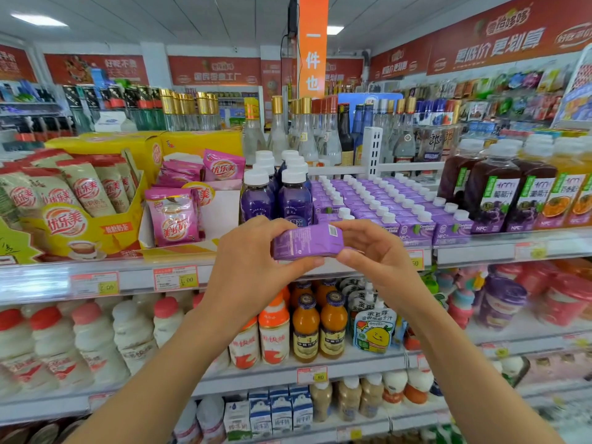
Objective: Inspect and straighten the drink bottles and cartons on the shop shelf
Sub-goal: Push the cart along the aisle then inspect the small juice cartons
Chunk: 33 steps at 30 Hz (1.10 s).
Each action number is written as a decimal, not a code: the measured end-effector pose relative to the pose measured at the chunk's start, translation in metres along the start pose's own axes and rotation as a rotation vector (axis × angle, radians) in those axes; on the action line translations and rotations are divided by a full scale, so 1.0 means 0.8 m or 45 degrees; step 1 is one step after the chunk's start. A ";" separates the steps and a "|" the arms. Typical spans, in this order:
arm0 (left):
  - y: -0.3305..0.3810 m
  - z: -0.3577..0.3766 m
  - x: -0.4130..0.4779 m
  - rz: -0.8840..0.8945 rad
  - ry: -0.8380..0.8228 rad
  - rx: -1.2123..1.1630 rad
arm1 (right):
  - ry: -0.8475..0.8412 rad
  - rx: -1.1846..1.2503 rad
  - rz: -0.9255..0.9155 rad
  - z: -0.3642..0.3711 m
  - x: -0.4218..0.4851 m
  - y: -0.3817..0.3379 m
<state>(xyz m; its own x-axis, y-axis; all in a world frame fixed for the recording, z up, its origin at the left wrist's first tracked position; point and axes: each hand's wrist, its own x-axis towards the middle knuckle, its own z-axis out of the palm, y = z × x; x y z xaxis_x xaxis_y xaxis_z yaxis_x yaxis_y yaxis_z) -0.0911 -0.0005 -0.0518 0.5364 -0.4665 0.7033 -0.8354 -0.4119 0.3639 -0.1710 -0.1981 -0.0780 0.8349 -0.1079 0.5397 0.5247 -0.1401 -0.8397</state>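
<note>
Purple carton (pixel 307 241): off the shelf (pixel 474 248), held on its side in front of the shelf edge, printed panel facing up; inspection under way, return to its row not yet done. Purple cartons (pixel 378 200) behind stand in tidy rows; the gap at front left is judged its slot. Left hand (pixel 253 264) grips one end, right hand (pixel 371 251) pinches the other; both forearms are raised.
</note>
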 end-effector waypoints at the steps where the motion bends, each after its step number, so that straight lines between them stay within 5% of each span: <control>1: -0.001 0.001 0.000 0.015 0.003 0.020 | 0.024 -0.015 -0.013 0.001 0.001 -0.001; 7: 0.000 0.006 0.000 0.134 0.028 -0.034 | 0.025 -0.187 -0.075 0.008 0.010 -0.016; 13: -0.003 0.012 0.004 -0.299 -0.085 -0.772 | 0.041 -0.273 -0.011 -0.009 0.013 -0.021; 20: 0.005 0.036 0.034 -0.239 -0.110 -0.923 | 0.083 -0.265 0.020 -0.037 0.040 -0.037; 23: 0.001 0.050 0.053 -0.158 -0.084 -0.723 | 0.108 -0.357 0.009 -0.060 0.067 -0.050; 27: -0.030 0.069 0.079 0.253 0.198 0.047 | 0.249 -0.749 -0.068 -0.108 0.122 -0.062; 33: -0.057 0.098 0.094 0.360 0.076 0.526 | 0.075 -1.283 -0.019 -0.126 0.183 -0.022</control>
<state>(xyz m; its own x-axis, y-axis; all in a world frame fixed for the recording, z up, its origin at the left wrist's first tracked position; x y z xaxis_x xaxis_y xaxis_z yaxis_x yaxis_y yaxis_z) -0.0030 -0.0779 -0.0630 0.2781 -0.5637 0.7777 -0.8232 -0.5571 -0.1095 -0.0743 -0.3106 0.0219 0.8054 -0.1439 0.5750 0.1273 -0.9054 -0.4050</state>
